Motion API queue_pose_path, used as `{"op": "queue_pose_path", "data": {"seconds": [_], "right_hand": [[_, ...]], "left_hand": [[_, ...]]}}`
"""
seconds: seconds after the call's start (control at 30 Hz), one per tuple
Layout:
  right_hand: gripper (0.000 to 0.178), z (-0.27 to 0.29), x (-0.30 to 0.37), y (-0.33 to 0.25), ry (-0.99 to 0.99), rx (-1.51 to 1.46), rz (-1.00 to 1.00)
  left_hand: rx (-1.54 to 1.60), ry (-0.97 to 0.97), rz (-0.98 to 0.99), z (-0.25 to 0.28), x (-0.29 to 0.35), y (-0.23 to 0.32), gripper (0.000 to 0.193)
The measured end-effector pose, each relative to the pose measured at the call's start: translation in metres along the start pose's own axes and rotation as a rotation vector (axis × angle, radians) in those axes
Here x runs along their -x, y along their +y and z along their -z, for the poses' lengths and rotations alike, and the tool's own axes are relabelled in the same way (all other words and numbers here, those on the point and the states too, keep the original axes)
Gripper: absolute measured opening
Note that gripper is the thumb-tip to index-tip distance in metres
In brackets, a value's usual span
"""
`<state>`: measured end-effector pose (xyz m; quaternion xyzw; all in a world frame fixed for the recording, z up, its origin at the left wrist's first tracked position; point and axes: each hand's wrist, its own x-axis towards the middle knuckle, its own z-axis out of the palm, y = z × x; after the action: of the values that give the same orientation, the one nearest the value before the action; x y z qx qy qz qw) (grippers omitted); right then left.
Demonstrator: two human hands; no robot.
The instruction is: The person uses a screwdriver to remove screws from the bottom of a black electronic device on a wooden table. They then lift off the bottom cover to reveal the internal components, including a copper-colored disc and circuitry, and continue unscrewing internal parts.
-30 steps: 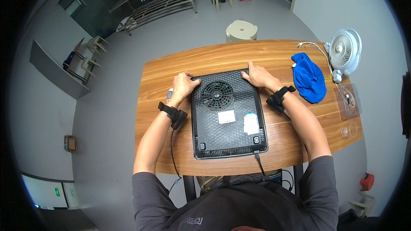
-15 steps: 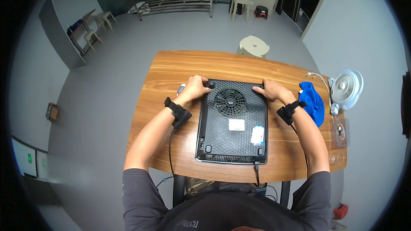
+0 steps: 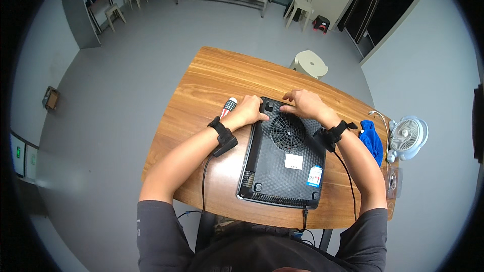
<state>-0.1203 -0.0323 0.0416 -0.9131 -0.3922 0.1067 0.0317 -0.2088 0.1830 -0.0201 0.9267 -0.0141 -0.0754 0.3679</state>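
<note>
A black induction cooker lies bottom up on the wooden table, showing its round fan grille, rubber feet and two stickers. My left hand is closed on its far left corner, thumb on the underside; the other fingertips are hidden. Over the far edge, my right hand has thumb and forefinger spread apart, and I see no grip on the cooker there. A black power cord runs from the near edge down off the table. Beside my left hand, a remote control with a striped lower part lies partly covered.
The wooden table has a blue cloth at its right, near a small white fan and a clear plastic container. A cream stool stands beyond the far edge. Thin cables hang from my wrist straps.
My right hand has left the cooker's far right corner and moved left along the far edge, its fingers parting. The left hand stays at its corner. The whole view has turned.
</note>
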Motion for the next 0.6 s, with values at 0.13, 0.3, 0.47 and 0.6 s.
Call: {"op": "queue_pose_path", "data": {"seconds": [0.13, 0.3, 0.47, 0.6], "right_hand": [[0.042, -0.001, -0.015, -0.013, -0.137, -0.088, -0.018], [0.031, -0.026, -0.026, 0.0, -0.055, -0.011, 0.168], [0.032, -0.031, -0.037, 0.001, -0.077, 0.026, 0.173], [0.032, -0.027, -0.03, -0.006, -0.108, 0.019, 0.119]], "left_hand": [[0.021, 0.004, 0.015, -0.004, 0.0, -0.002, 0.072], [0.043, -0.017, 0.046, -0.004, 0.0, -0.001, 0.069], [0.045, 0.04, -0.017, -0.006, 0.005, -0.004, 0.063], [0.012, 0.045, -0.051, -0.007, 0.0, -0.01, 0.058]]}}
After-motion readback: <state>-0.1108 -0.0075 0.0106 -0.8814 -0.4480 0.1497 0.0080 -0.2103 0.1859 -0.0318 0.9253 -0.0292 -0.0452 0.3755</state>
